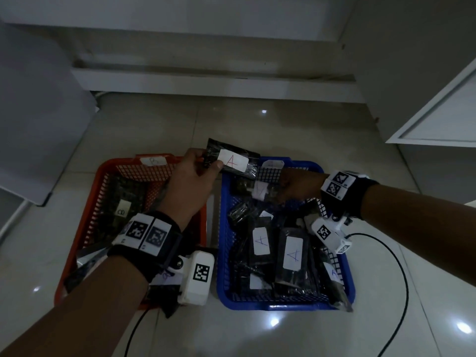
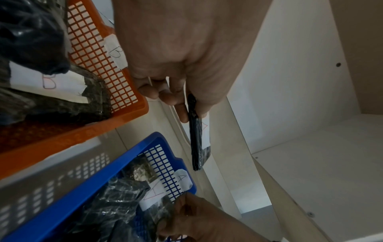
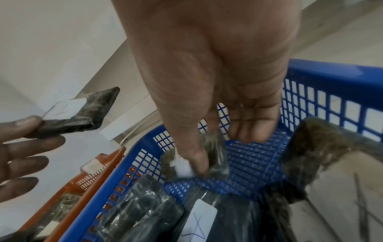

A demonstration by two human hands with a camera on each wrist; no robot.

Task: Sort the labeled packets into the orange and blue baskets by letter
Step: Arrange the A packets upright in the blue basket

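Left wrist rig [image 1: 144,234]: nearest thing in the head view, black strap with square markers and a white camera block, hanging over the near end of the orange basket.
Orange basket [image 1: 98,186]: on the left, tagged B on its far rim; two B labels readable inside, more dark packets underneath, too dark to count.
Blue basket [image 1: 222,253]: just beside it on the right, tagged A on the far rim; four A-labeled packets clearly readable near the front, plus more hidden in the pile.
Right hand [image 1: 296,185]: down in the far end of the blue basket, thumb and fingers pinching a packet in the basket [image 3: 186,165] by its white label, probably settling it in place or about to pull it out, hard to say which.
Left hand [image 1: 192,176]: raised over the far rims, between the two baskets.
Held packet [image 1: 231,161]: dark wrapper, red A on a white label, pinched at one end between thumb and fingers, label turned up toward the face, most likely so the letter can be read.
Guess on next stop: blue basket, since the letters match.
Baskets total: two. Hands busy: two.
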